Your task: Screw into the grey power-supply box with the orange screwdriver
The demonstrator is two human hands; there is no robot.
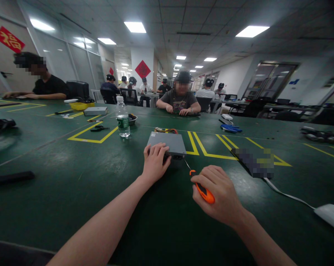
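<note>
A flat grey metal box, a computer power supply unit [174, 142] by its look, lies on the green table with coloured wires [167, 130] coming out behind it. My left hand [155, 159] grips its front left edge, fingers over the top and thumb at the front. In my right hand [221, 190] is a screwdriver [205, 193] with an orange and black handle. Its thin shaft points up and left, with the tip at the unit's front right corner. Whether the tip sits in a screw I cannot tell.
A water bottle [122, 122] stands behind the unit to the left, near a small bowl [132, 119]. On the right lie a blurred dark device [251, 164] with a white cable and blue gloves [231, 128]. Across the table a person [180, 98] works.
</note>
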